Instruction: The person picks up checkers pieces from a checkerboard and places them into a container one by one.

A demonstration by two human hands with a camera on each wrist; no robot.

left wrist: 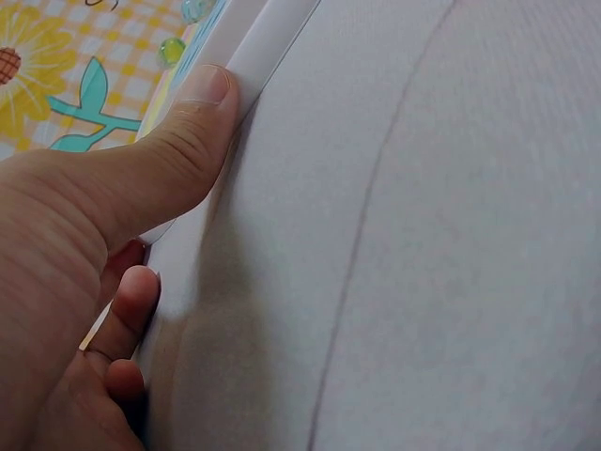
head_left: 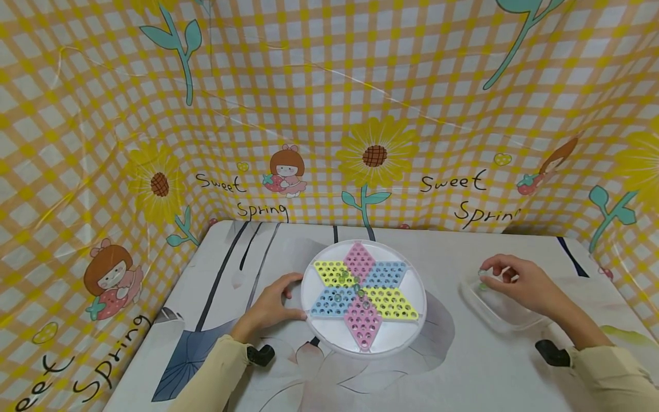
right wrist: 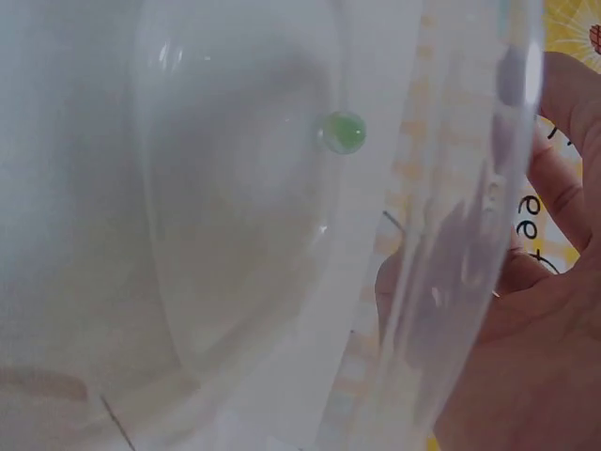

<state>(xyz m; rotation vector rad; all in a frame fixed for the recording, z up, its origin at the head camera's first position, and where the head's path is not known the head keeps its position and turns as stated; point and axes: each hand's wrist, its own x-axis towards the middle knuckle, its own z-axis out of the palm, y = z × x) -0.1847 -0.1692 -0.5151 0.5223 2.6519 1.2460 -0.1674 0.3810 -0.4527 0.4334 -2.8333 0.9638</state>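
A round white Chinese checkers board (head_left: 400,335) with a pink, yellow and blue star of holes lies on the table. Several glass marbles (head_left: 357,288) sit across its middle. My left hand (head_left: 271,304) grips the board's left edge; in the left wrist view the thumb (left wrist: 192,132) lies against the rim, while the other fingers curl beside it. Above the far left corner of a clear plastic box (head_left: 507,325), my right hand (head_left: 520,283) pinches a small glassy marble (head_left: 482,273). A green marble (right wrist: 344,132) lies inside the box; its wall partly veils my right fingers in the right wrist view.
The table (head_left: 463,377) wears a white cloth with grey and blue print. A yellow checked curtain (head_left: 319,86) with sunflowers encloses the back and both sides. The box stands to the right of the board, with tabletop between them.
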